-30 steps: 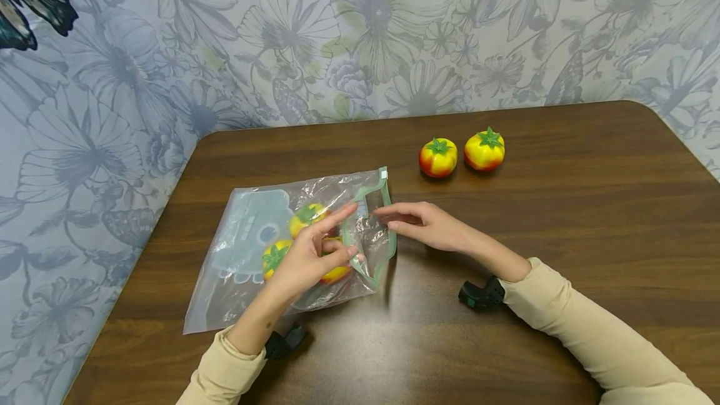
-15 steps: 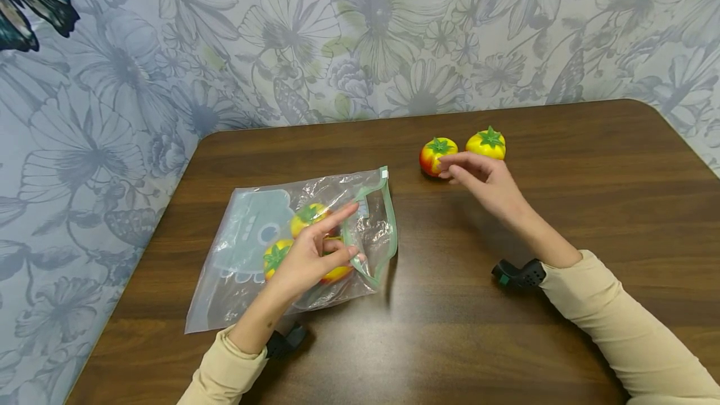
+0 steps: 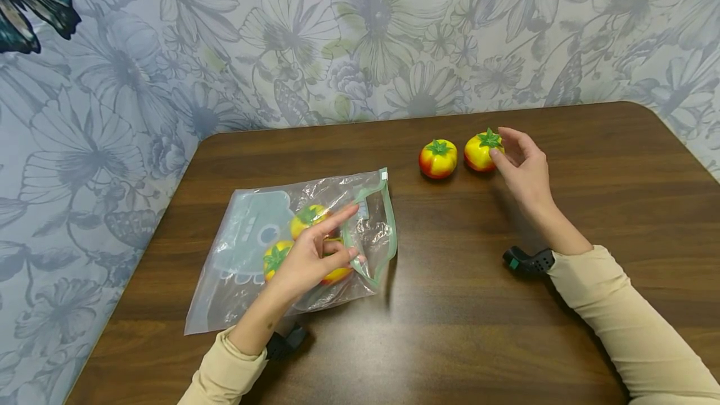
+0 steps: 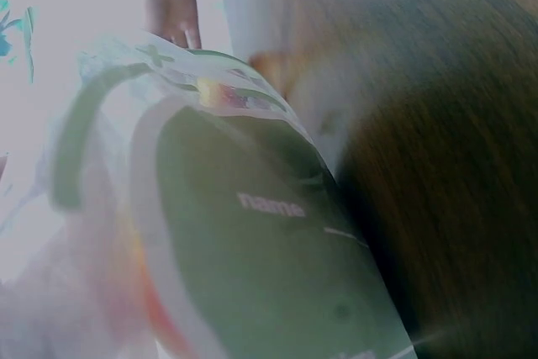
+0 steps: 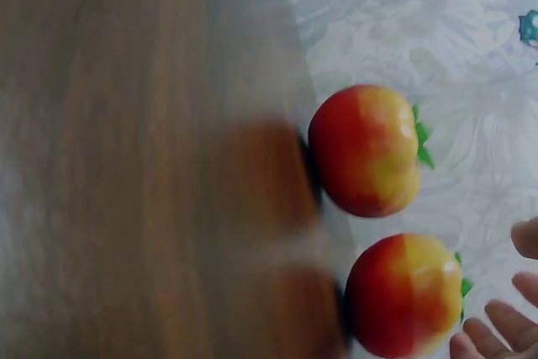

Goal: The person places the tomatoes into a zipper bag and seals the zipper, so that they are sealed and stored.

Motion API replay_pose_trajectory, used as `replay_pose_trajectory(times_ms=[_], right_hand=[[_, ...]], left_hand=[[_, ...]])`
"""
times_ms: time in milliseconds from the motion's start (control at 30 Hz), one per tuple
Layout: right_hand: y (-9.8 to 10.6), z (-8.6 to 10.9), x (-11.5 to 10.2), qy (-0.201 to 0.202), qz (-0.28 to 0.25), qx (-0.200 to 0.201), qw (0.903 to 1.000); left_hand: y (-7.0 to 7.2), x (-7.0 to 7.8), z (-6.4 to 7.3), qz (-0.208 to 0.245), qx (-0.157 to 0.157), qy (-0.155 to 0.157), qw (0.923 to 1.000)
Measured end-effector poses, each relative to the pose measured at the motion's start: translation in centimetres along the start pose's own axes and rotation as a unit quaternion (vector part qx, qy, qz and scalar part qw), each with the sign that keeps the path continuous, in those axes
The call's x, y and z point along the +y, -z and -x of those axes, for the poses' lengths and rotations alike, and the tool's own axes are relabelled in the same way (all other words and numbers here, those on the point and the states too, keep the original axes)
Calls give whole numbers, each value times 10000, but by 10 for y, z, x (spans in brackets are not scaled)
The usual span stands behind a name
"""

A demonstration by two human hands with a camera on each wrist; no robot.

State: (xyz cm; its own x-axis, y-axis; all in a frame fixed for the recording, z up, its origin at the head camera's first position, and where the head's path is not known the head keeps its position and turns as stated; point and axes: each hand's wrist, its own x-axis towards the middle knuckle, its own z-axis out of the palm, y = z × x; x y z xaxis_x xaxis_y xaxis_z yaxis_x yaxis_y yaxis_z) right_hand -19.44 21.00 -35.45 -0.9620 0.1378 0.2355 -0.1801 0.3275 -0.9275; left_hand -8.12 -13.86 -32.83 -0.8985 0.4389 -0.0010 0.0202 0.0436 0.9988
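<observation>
A clear zip bag (image 3: 219, 305) with a mint-green edge lies on the table with several red-and-yellow toy tomatoes (image 3: 275, 256) inside. My left hand (image 3: 306, 261) rests over it, index finger straight along the mouth, thumb and curled fingers pinching the lip. The bag's green "name" panel (image 4: 269, 233) fills the left wrist view. Two more toy tomatoes stand outside: a left one (image 3: 437, 158) and a right one (image 3: 479, 152). My right hand (image 3: 529, 170) is at the right one, thumb and fingers spread about its side. In the right wrist view, fingertips (image 5: 496, 325) hover beside the lower tomato (image 5: 399, 296).
The brown wooden table (image 3: 439, 330) has rounded far corners and meets a flower-patterned wall covering (image 3: 360, 36) behind. A dark butterfly decoration (image 3: 34, 5) shows at the upper left. Black bands with cameras sit on both wrists.
My right hand has left the bag's mouth and moved right and away, passing in front of the two loose tomatoes to the right one's far side. The left hand and bag have stayed put.
</observation>
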Motion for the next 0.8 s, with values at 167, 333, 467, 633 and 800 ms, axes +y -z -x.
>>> replay_pose_trajectory(times_ms=[167, 333, 467, 633, 800], right_hand=[[4, -4, 10, -389, 341, -810, 9954], [6, -6, 20, -681, 646, -1351, 9864], [5, -7, 21, -846, 702, -1427, 9836], [4, -8, 21, -1017, 832, -1493, 9800], [1, -9, 20, -1070, 1059, -1414, 9784]], left_hand=[[0, 0, 1, 13, 18, 17, 10000], [0, 0, 1, 44, 21, 50, 10000], [1, -1, 2, 2, 0, 26, 10000], [1, -3, 3, -29, -5, 8, 10000], [2, -3, 4, -64, 11, 53, 10000]])
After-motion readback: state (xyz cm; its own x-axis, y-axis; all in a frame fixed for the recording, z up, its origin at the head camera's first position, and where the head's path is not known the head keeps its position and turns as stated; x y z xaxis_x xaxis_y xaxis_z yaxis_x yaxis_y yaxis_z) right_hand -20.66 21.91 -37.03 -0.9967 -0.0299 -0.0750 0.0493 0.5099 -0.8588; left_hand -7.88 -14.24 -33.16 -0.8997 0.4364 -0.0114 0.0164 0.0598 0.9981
